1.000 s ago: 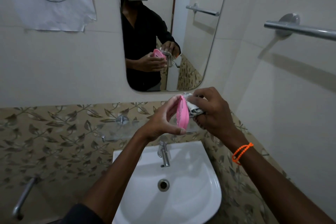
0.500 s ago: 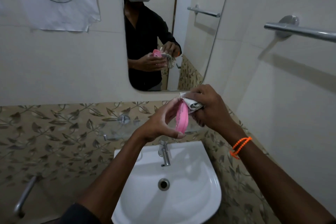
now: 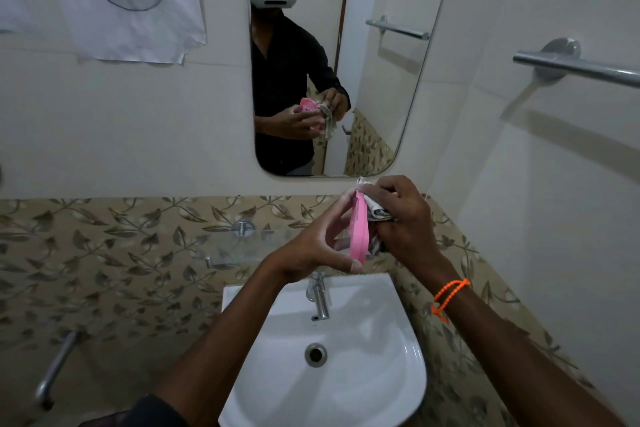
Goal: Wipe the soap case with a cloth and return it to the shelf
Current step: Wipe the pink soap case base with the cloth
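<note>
While the left hand (image 3: 311, 253) pinches the pink soap case (image 3: 359, 229) edge-on above the sink (image 3: 398, 374), right hand (image 3: 401, 218) grips the cloth (image 3: 379, 211) against it; case looks light, rigid, probably slick, best held by its rims.

Pink soap case (image 3: 359, 229) smooth plastic; cloth (image 3: 378, 211) crumpled fabric; sink (image 3: 363, 374) glossy ceramic; tap (image 3: 320, 295) shiny metal.

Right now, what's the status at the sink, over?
Left hand holds pink soap case on edge. Right hand presses cloth against it. Glass shelf below, nothing blocking.
</note>
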